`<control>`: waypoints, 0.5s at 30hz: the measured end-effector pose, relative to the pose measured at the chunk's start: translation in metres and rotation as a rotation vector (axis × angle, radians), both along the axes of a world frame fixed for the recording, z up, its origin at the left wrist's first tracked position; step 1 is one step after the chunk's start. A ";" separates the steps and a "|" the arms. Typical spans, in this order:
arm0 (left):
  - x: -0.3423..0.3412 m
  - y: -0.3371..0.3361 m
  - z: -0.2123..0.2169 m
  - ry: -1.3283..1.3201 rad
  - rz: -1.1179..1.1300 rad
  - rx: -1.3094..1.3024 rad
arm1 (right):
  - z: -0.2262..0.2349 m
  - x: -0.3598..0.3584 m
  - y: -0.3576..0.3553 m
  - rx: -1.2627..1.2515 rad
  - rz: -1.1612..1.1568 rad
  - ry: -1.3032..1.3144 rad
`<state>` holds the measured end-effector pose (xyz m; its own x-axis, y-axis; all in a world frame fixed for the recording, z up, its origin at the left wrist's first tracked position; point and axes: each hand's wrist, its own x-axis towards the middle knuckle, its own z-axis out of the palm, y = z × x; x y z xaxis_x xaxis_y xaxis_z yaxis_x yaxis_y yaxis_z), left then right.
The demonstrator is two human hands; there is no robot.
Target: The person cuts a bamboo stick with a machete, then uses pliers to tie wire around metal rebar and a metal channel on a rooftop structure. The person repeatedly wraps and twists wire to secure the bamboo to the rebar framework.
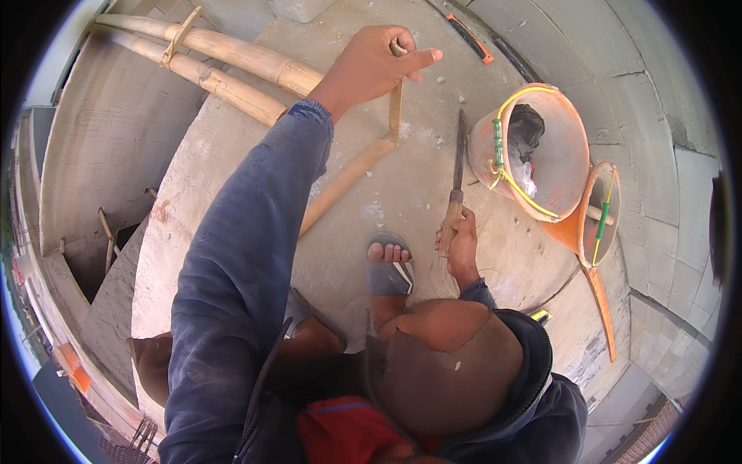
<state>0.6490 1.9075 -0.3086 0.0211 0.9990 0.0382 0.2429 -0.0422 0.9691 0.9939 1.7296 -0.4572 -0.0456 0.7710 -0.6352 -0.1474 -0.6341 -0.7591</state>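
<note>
Head view: left hand [390, 63] holds a bent strip [352, 177] by its far end, right hand [464, 249] a knife [461, 151] by its handle [450, 218].

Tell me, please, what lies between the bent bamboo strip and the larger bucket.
In the head view, the long knife held in the right hand lies between the bamboo strip and the larger bucket, with small pale bits on the floor.

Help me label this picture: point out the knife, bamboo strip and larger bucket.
Knife [454, 201]: head view, upper wooden handle.
Bamboo strip [396, 112]: head view, upper length.
Larger bucket [562, 158]: head view, inner wall.
</note>
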 end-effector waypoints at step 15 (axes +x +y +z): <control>0.065 -0.004 0.030 0.784 -0.084 0.063 | 0.018 -0.012 0.029 0.763 0.954 -1.139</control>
